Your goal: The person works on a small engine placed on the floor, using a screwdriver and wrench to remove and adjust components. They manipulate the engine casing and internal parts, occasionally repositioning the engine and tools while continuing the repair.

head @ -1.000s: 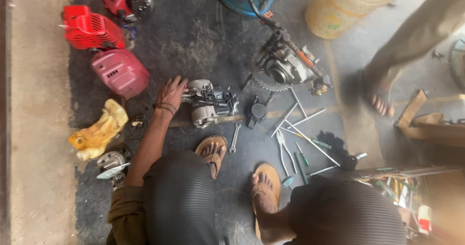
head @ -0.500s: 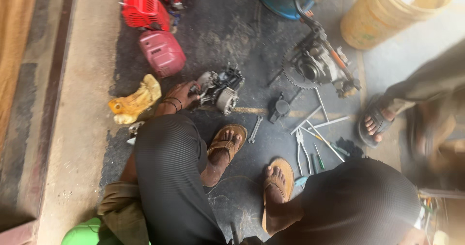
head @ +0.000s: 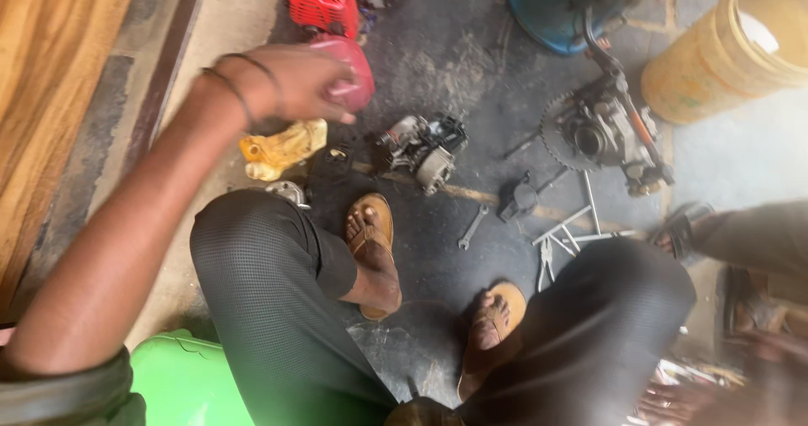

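Dark oily floor (head: 471,64): small engine (head: 421,146), wrench (head: 472,227), yellow cover (head: 282,148).

A yellow bucket (head: 741,51), a blue tub (head: 547,5) and a spanner (head: 473,227) sit on the dark floor.

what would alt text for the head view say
Seen from above, a seated person's raised left hand hangs over a pink fuel tank on a dark floor mat, near a small engine, a wrench and a yellow bucket.
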